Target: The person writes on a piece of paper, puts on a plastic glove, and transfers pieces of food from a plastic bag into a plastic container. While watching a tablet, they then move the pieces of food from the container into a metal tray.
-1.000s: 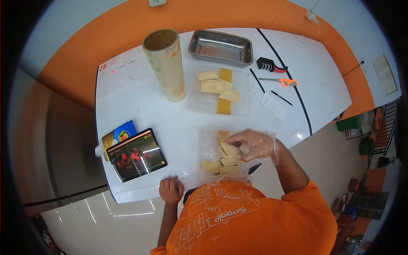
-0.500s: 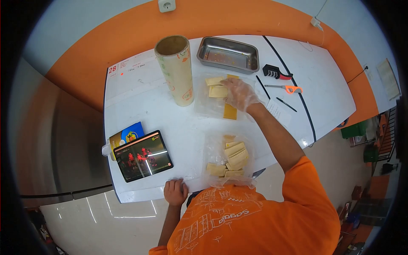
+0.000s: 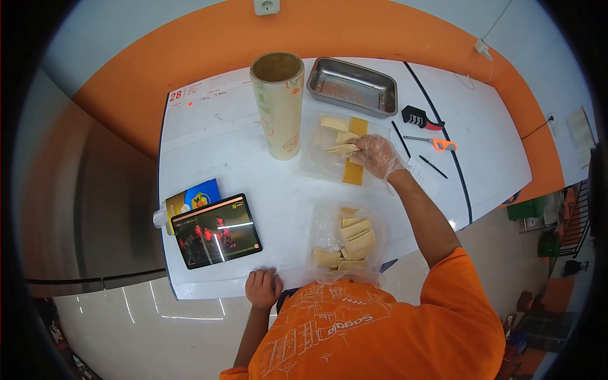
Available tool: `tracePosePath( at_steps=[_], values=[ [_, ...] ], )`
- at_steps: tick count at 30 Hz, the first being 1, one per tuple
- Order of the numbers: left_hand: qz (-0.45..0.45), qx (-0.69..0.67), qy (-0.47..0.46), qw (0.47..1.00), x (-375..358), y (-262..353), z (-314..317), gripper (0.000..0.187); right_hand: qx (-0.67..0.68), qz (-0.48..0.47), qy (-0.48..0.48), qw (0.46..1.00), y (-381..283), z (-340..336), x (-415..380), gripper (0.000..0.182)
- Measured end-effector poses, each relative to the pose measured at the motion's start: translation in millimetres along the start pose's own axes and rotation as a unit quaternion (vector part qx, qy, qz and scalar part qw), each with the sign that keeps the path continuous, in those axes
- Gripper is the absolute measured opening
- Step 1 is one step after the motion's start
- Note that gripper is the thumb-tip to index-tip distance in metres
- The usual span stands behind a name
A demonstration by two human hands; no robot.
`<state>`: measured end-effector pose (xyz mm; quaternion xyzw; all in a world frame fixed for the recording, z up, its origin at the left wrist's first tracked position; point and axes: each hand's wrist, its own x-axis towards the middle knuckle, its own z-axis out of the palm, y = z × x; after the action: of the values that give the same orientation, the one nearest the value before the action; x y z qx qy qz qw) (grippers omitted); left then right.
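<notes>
My right hand [image 3: 378,156], in a clear plastic glove, pinches a pale yellow flat piece [image 3: 342,149] that is tilted over a clear plastic sheet [image 3: 313,160]. Two more pale pieces [image 3: 334,123] and a darker yellow strip [image 3: 353,172] lie on that sheet. My bare left hand [image 3: 263,288] rests at the table's front edge with its fingers curled; whether it holds anything is hidden. Near my body, a clear plastic bag [image 3: 324,218] carries several pale yellow pieces [image 3: 358,239].
A tall roll [image 3: 278,114] stands behind the sheet, beside a metal tray [image 3: 351,82]. To the right lie a black-and-red sharpener [image 3: 419,118], an orange-handled tool [image 3: 443,145] and black pens [image 3: 433,167]. A tablet [image 3: 216,232] leans on a blue-and-yellow packet [image 3: 206,192] at left.
My right hand has lifted and tilted one pale piece from the sheet and moved slightly toward me. The whole view has shifted a little; my left hand stays at the table edge.
</notes>
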<state>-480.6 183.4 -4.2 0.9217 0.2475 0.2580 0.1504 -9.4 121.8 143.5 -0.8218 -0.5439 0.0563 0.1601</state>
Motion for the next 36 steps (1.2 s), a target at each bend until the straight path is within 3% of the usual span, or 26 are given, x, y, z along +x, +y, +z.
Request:
tracePosePath(
  at_steps=[1, 3, 7, 9, 10, 12, 13, 15, 19, 26, 28, 35, 36],
  values=[
    [0.000, -0.001, -0.001, 1.000, -1, 0, 1, 0.022, 0.000, 0.001, 0.000, 1.000, -3, -1, -5, 0.035],
    [0.000, 0.003, -0.003, 1.000, -1, -1, 1, 0.022, 0.133, 0.051, 0.021, 0.990, -9, -3, -14, 0.025],
    [0.000, -0.004, -0.002, 1.000, -1, -1, 1, 0.022, 0.284, 0.076, 0.047, 0.955, 9, 17, -35, 0.026],
    [0.005, -0.005, -0.002, 1.000, 0, -1, 0, 0.022, 0.474, 0.103, 0.015, 0.874, 6, 17, -51, 0.025],
    [0.005, -0.006, -0.003, 1.000, 0, -1, 0, 0.022, 0.473, 0.104, 0.015, 0.875, 4, 16, -58, 0.025],
    [0.001, -0.006, 0.004, 1.000, 1, 0, 0, 0.021, 0.589, 0.114, -0.021, 0.800, 1, 16, -75, 0.030],
    [0.003, -0.009, 0.004, 1.000, 1, 0, 0, 0.021, 0.587, 0.116, -0.019, 0.801, 0, 18, -84, 0.030],
    [0.000, -0.007, -0.002, 1.000, 0, 0, 0, 0.021, 0.727, 0.058, -0.032, 0.683, -8, 21, -97, 0.031],
    [0.002, -0.014, -0.002, 1.000, 0, 1, 0, 0.021, 0.795, 0.052, -0.046, 0.603, -35, 4, -118, 0.042],
    [-0.010, -0.005, -0.014, 1.000, -2, 1, 1, 0.022, 0.799, 0.034, -0.022, 0.600, -47, 4, -135, 0.035],
    [-0.008, -0.012, -0.011, 1.000, -1, 1, -1, 0.022, 0.853, 0.026, -0.025, 0.521, -53, 2, -136, 0.031],
    [-0.013, -0.011, -0.016, 1.000, -2, 0, 0, 0.022, 0.879, 0.018, -0.041, 0.474, -28, 1, -143, 0.035],
    [-0.010, -0.010, -0.015, 1.000, -2, 1, 0, 0.022, 0.776, 0.082, -0.083, 0.620, -24, -6, -148, 0.036]
  ],
)
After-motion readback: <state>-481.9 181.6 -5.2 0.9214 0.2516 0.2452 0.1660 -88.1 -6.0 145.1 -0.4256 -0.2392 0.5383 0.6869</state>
